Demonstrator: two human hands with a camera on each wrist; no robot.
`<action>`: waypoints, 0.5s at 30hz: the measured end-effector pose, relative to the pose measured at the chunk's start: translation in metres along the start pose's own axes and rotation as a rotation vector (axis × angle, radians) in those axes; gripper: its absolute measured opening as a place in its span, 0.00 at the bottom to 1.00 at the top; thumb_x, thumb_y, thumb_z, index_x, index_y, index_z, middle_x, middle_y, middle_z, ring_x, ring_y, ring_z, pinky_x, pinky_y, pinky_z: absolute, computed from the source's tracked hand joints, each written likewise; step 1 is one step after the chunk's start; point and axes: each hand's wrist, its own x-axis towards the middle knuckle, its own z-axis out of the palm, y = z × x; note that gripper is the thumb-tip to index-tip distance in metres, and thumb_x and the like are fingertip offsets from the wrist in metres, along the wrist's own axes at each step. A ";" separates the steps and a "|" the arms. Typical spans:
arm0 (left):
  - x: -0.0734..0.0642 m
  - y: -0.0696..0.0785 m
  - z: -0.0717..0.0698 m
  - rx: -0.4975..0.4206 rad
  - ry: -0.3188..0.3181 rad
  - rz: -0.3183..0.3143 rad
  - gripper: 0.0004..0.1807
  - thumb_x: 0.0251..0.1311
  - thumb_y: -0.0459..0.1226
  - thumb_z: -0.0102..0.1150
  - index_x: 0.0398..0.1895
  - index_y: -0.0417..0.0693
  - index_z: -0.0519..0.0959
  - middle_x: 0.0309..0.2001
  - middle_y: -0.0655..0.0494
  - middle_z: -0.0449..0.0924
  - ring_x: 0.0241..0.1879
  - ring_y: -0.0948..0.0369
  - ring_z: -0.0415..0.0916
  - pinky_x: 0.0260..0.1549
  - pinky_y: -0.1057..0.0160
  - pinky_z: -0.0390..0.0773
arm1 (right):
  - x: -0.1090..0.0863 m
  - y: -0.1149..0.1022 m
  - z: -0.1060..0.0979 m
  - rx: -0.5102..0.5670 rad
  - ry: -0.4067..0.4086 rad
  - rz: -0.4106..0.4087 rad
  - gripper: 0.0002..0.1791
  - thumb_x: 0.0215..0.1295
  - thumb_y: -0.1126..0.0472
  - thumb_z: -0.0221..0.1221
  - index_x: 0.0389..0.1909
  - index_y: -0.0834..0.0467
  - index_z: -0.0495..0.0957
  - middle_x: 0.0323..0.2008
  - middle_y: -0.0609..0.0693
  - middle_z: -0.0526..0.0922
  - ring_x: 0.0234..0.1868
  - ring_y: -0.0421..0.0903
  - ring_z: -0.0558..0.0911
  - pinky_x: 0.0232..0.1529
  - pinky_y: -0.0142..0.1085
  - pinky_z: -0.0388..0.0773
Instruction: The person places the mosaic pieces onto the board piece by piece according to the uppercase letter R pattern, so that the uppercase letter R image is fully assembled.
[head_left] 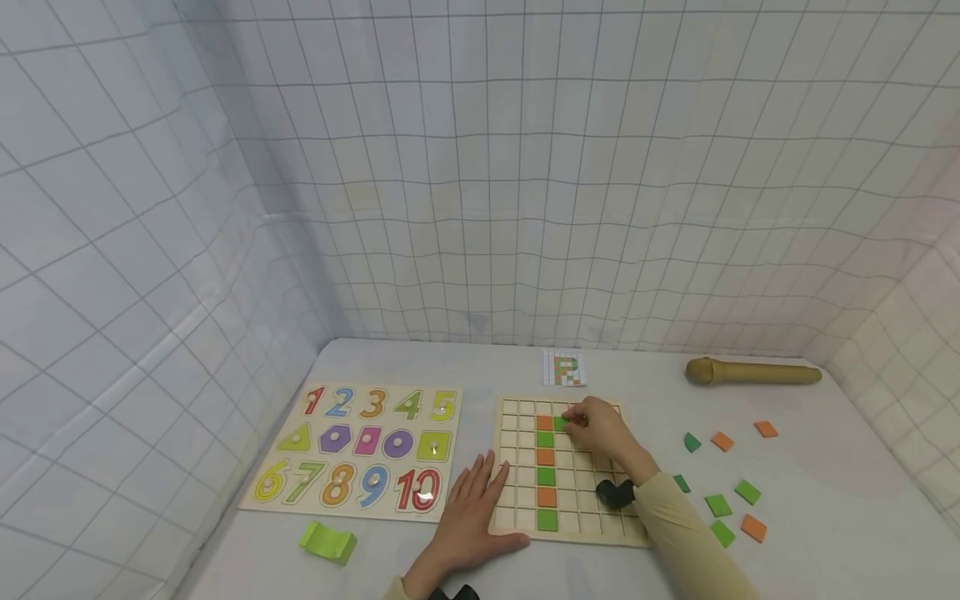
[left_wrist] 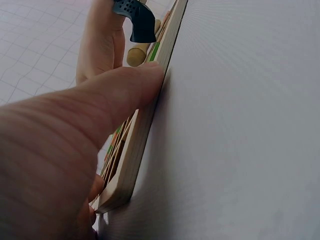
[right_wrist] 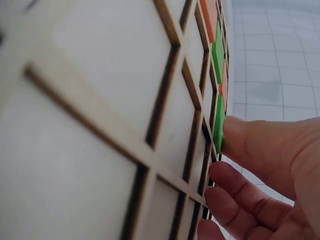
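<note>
A wooden grid board (head_left: 517, 492) lies on the table with a column of alternating orange and green square tiles in it. My left hand (head_left: 468, 512) rests flat at the board's left front corner, fingers spread, its thumb on the front edge in the left wrist view. Near the top of the column, my right hand (head_left: 603, 429) holds a green tile (right_wrist: 219, 125) at a cell just right of the topmost orange tile (head_left: 544, 422). The thumb touches the tile's edge and the other fingers are curled below it.
Loose green and orange tiles (head_left: 718, 505) lie right of the board. A small pattern card (head_left: 564, 368) is behind it, a brown microphone-shaped stick (head_left: 757, 372) at the back right. Left are a number puzzle (head_left: 337, 433) and a light green block (head_left: 327, 542).
</note>
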 end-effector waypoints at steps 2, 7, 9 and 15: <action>0.000 0.000 0.000 0.001 -0.002 -0.002 0.53 0.49 0.64 0.60 0.71 0.40 0.58 0.73 0.40 0.47 0.71 0.45 0.42 0.65 0.45 0.47 | -0.001 0.001 -0.001 0.008 -0.012 -0.010 0.08 0.59 0.65 0.64 0.39 0.62 0.84 0.31 0.45 0.76 0.33 0.42 0.74 0.36 0.40 0.75; 0.000 0.000 0.001 -0.006 -0.010 -0.009 0.53 0.49 0.64 0.59 0.72 0.41 0.57 0.73 0.41 0.46 0.72 0.46 0.41 0.66 0.45 0.46 | -0.002 0.002 -0.003 0.020 -0.040 -0.041 0.11 0.58 0.65 0.64 0.42 0.64 0.83 0.31 0.46 0.76 0.32 0.42 0.72 0.35 0.39 0.74; 0.000 0.000 0.001 -0.006 -0.009 -0.007 0.53 0.50 0.65 0.59 0.72 0.41 0.57 0.73 0.41 0.46 0.72 0.46 0.40 0.66 0.45 0.46 | -0.002 0.003 -0.003 0.028 -0.044 -0.050 0.12 0.59 0.64 0.64 0.43 0.65 0.83 0.30 0.46 0.76 0.31 0.42 0.71 0.35 0.39 0.73; 0.001 -0.001 0.002 0.011 0.000 -0.002 0.53 0.49 0.65 0.58 0.72 0.41 0.57 0.73 0.41 0.47 0.72 0.46 0.41 0.66 0.46 0.47 | -0.004 0.009 -0.006 0.077 -0.037 -0.106 0.14 0.62 0.62 0.62 0.46 0.66 0.82 0.35 0.49 0.79 0.35 0.44 0.75 0.37 0.40 0.75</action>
